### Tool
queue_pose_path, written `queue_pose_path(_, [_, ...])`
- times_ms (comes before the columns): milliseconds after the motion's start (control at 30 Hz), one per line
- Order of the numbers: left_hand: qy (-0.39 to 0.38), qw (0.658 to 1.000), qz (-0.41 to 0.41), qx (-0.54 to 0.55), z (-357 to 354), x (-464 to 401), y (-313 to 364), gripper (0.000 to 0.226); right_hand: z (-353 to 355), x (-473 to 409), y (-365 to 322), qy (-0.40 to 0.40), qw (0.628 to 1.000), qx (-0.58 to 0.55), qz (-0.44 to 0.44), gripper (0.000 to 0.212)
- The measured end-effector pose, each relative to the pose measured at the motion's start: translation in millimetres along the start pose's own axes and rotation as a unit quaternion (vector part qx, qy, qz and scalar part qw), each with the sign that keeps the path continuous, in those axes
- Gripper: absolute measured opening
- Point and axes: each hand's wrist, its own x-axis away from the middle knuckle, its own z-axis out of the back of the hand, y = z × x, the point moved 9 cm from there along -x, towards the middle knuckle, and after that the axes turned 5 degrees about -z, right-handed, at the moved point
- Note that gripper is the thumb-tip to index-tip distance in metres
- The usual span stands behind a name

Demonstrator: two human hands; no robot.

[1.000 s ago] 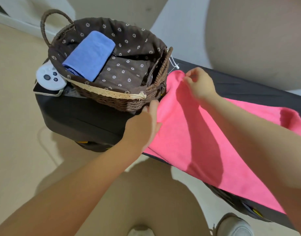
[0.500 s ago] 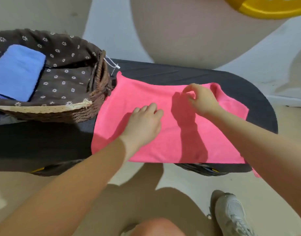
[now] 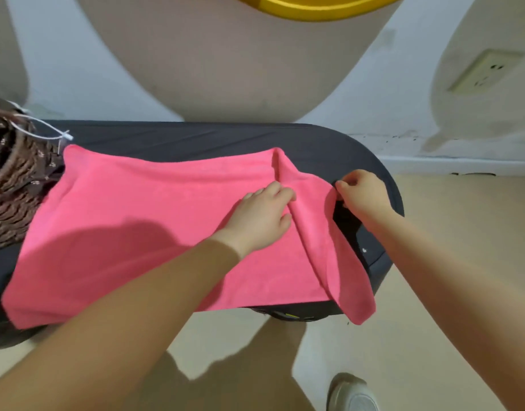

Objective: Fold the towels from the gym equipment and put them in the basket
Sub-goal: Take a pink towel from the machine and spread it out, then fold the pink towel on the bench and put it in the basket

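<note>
Pink towel lies flat on the black tabletop; its left edge touches the wicker basket; left hand presses it w/ straight fingers; right hand pinches the towel's right edge; that corner hangs off.

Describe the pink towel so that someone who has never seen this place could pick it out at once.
Find the long black padded bench standing along the wall. The pink towel lies spread across its top, right of the brown wicker basket, with the left hand resting on it and the right hand pinching its right edge. It is the only bright pink thing there, raised in a ridge between the hands.
</note>
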Motion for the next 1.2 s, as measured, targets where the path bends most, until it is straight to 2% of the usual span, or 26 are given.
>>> queue_pose_path(67, [-0.002,1.000,0.006,0.015,-4.7,-13.2,11.1,0.035,-10.7,-3.1,1.5,-0.091,0.987,-0.129,-0.030,0.019])
queue_pose_path(167, [0.001,0.999,0.036,0.009,-12.7,-28.2,24.3,0.033,-26.9,-0.1,-5.8,-0.219,0.932,-0.285,-0.053,0.019])
queue_pose_path(267, [0.006,0.994,0.107,-0.006,-21.3,-38.4,30.7,0.045,-26.3,-3.6,-14.2,-0.272,0.891,-0.362,-0.039,0.016])
queue_pose_path(333, [-0.007,0.986,0.159,-0.041,-25.4,-42.0,28.8,0.053,-29.8,-3.6,-14.7,-0.306,0.855,-0.415,-0.065,0.026])
queue_pose_path(400, [0.001,0.979,0.191,-0.071,-26.5,-46.2,24.7,0.040,-34.3,-1.5,-13.8,-0.338,0.806,-0.475,-0.104,0.032])
queue_pose_path(433, [0.017,0.978,0.197,-0.068,-26.4,-47.5,22.9,0.030,-35.9,-0.3,-13.0,-0.346,0.792,-0.489,-0.115,0.031])
queue_pose_path(467, [0.049,0.978,0.196,-0.045,-25.8,-49.2,21.3,0.023,-36.4,-0.9,-10.7,-0.344,0.799,-0.479,-0.117,0.028])
queue_pose_path(567, [0.218,0.964,0.125,0.082,-12.6,-48.1,30.8,0.019,-32.0,-9.5,-2.6,-0.312,0.881,-0.348,-0.070,0.013])
queue_pose_path(600, [0.258,0.955,0.091,0.111,-7.4,-47.0,36.6,0.018,-30.8,-12.1,-2.0,-0.309,0.895,-0.317,-0.056,0.012])
queue_pose_path(633, [0.268,0.952,0.066,0.129,-6.2,-46.7,42.1,0.019,-29.0,-14.1,-2.9,-0.309,0.898,-0.308,-0.048,0.013])
queue_pose_path(767, [0.222,0.965,0.031,0.136,-17.2,-56.0,54.0,0.018,-8.9,-33.1,-10.1,-0.264,0.898,-0.350,-0.020,0.026])
queue_pose_path(933, [0.255,0.954,0.037,0.152,-10.1,-78.5,67.9,0.003,21.1,-66.5,-18.4,-0.217,0.907,-0.359,0.028,0.029])
queue_pose_path(1100, [0.203,0.943,0.073,0.253,-18.2,-112.1,75.4,0.021,47.3,-108.0,-18.5,-0.177,0.911,-0.370,0.029,0.028])
queue_pose_path(1200, [0.155,0.926,0.107,0.327,-30.3,-123.8,76.0,0.041,59.0,-134.9,-17.3,-0.105,0.955,-0.264,0.082,0.033])
